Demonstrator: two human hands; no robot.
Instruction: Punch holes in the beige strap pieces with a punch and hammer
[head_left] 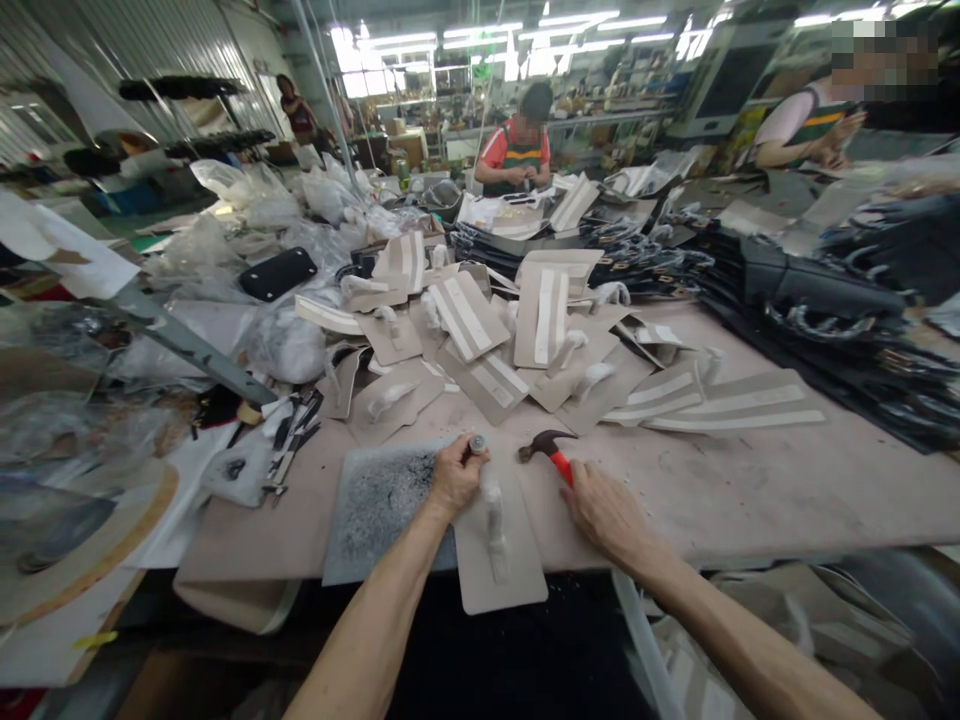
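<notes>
My left hand [457, 475] is closed around a short metal punch [477, 444], its round top facing up. Below it lies a beige panel [504, 560] with a plastic-wrapped handle [493, 510] along its middle; the near end of the panel overhangs the table edge. The punch's lower tip is hidden by my fingers. In my right hand [609, 510] is a claw hammer [559, 462] with a red grip and dark head, held just right of the punch and apart from it. A grey, black-speckled board [379, 510] lies left of the panel, under my left wrist.
Loose beige panels with white strips [469, 315] pile up across the table's middle. Stacked black pieces [810, 300] stand at right, clear plastic bags [255, 200] at left. Several hand tools [292, 440] lie by a slanted metal post [195, 345]. Other people [517, 150] work beyond.
</notes>
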